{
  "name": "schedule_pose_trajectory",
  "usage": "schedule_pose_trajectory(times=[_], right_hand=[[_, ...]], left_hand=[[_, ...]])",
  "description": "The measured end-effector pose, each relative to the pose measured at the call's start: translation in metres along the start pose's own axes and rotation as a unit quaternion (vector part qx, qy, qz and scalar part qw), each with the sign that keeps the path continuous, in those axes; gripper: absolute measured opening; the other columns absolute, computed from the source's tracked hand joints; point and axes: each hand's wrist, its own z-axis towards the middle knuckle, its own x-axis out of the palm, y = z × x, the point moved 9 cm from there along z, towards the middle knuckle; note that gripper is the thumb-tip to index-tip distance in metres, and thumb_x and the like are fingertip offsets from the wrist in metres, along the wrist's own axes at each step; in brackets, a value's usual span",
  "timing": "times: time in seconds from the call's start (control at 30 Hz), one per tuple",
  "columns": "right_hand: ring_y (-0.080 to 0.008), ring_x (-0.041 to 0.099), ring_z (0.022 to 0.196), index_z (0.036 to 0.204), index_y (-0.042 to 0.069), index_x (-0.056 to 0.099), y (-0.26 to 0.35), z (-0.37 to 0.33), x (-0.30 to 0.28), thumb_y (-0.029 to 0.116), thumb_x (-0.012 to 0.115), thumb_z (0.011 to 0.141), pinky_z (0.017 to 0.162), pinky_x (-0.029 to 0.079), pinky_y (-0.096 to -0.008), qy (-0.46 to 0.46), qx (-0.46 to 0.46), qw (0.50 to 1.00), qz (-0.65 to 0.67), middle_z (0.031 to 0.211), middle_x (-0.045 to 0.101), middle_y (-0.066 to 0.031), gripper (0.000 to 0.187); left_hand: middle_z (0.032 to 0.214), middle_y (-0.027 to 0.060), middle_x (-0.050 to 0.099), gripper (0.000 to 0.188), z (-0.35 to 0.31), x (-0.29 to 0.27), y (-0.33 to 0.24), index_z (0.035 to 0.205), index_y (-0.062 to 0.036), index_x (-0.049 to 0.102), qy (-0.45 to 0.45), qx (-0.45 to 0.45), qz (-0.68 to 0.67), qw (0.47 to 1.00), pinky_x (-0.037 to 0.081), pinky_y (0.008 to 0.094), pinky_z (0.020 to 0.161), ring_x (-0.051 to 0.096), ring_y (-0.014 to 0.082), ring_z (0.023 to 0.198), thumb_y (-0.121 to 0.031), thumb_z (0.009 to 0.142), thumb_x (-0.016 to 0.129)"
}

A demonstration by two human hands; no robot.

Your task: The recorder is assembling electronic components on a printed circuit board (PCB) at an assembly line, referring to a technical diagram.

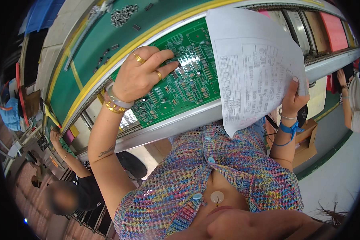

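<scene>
A green circuit board (196, 86), fitted with several small parts, lies on a metal-railed line in front of me. Over its left part is my left hand (142, 74), wearing gold rings and bangles. Two of its fingers are stretched toward the board and held apart, with the fingertips at its surface near a row of small dark components. I see nothing held between them; the thumb is hidden. My right hand (295, 98) grips the lower right edge of a white printed sheet (244, 60), thumb on top. The sheet is curled and covers the board's right end.
Beyond the rail, a green work surface (156, 18) carries a pile of small metal parts (124, 15) and several loose dark chips (106, 52). A red-pink block (333, 32) sits farther along the line at right. Other people's arms show at both sides; an open cardboard box (306, 142) stands below right.
</scene>
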Motion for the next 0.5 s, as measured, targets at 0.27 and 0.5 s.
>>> schedule_pose_trajectory(times=[0.27, 0.5], right_hand=[[-0.0143, 0.053, 0.059, 0.09, -0.002, 0.058, -0.005, -0.005, 0.003, 0.011, 0.055, 0.091, 0.056, 0.042, -0.023, 0.027, 0.014, 1.0, -0.004, 0.074, 0.058, -0.0083, 0.013], [-0.0159, 0.054, 0.06, 0.09, -0.001, 0.058, -0.006, -0.002, 0.004, 0.013, 0.055, 0.093, 0.057, 0.043, -0.0244, 0.024, 0.013, 1.0, -0.007, 0.075, 0.059, -0.0088, 0.015]], left_hand=[[0.098, 0.0016, 0.064, 0.026, -0.02, -0.041, 0.098, 0.095, -0.0115, 0.07, -0.149, -0.243, 0.03, 0.958, 0.047, 0.0347, 0.079, 0.056, 0.0246, 0.092, -0.003, 0.071, 0.07], [0.105, 0.0032, 0.063, 0.026, -0.019, -0.012, 0.107, 0.099, -0.0105, 0.07, -0.096, -0.208, 0.001, 0.973, 0.045, 0.0352, 0.087, 0.054, 0.026, 0.102, -0.004, 0.074, 0.068]])
